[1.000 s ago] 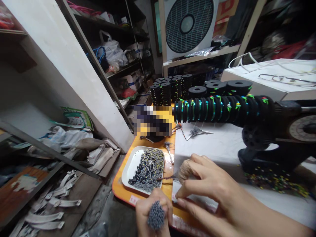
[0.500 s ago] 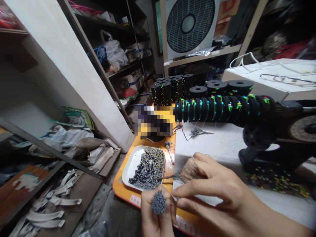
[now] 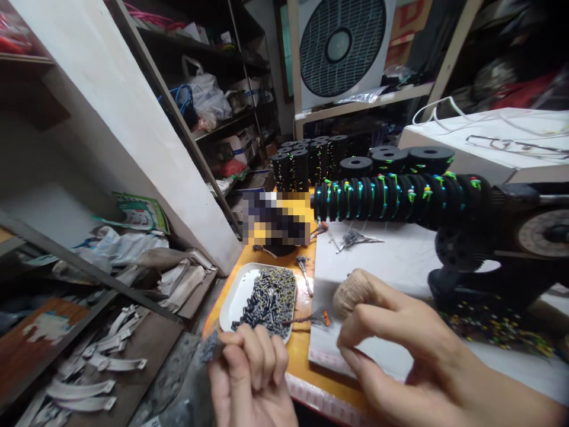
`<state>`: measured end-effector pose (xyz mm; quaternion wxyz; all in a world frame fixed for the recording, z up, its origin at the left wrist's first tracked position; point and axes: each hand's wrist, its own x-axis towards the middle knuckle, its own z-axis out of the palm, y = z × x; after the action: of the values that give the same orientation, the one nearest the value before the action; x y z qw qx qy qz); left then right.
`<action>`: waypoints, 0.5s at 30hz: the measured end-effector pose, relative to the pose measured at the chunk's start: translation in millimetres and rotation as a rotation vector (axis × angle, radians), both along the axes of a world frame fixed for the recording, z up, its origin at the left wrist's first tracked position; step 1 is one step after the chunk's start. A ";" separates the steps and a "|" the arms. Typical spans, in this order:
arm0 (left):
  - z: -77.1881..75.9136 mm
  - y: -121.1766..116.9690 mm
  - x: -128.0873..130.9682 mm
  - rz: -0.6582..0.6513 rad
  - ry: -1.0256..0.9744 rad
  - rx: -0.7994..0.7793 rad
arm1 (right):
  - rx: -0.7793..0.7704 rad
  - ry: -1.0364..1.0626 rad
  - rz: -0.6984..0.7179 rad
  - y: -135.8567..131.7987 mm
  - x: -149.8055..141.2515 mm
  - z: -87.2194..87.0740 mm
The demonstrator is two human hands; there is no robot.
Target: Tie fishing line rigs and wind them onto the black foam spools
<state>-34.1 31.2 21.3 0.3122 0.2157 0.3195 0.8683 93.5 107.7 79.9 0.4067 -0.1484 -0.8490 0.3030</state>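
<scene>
Left hand has its fingers closed on a bundle of grey-tipped pieces, heads sticking out past the thumb side, blurred; likely gripped as a bunch so the tips stay together. It's held up in front of the white tray, covering its near edge. Right hand is over the white sheet, thumb and forefinger tips brought together in a ring; can't tell if anything thin is between them. One finger has a tan wrap, probably for protection. Tray holds loose grey, black and yellow-marked bits, presumably sited there for easy reach. An orange-tipped tuft lies between hands, tail toward the tray. Beyond, a black ridged roller with green cords hangs over the sheet, its gear at the right; that blocks reach to the black cylinders behind. Orange surface carries the tray.
</scene>
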 end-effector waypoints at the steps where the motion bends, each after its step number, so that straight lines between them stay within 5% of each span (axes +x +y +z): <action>1: -1.9 -0.5 -7.0 -0.012 0.029 -0.011 | 0.011 0.003 0.017 1.7 -0.3 2.0; 5: -17.1 -0.3 -32.1 -0.173 0.287 -0.014 | -0.009 -0.029 0.033 3.3 -0.8 5.4; 9: -22.5 4.6 -32.8 0.007 0.526 -0.161 | -0.046 -0.012 0.030 2.0 0.7 2.2; 15: -9.3 8.8 7.6 0.020 0.394 -0.276 | -0.072 0.028 -0.004 1.7 0.5 -4.2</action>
<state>-26.5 40.1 12.0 0.2614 0.3331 0.4920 0.7606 94.0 109.3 75.7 0.4136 -0.1603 -0.8315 0.3344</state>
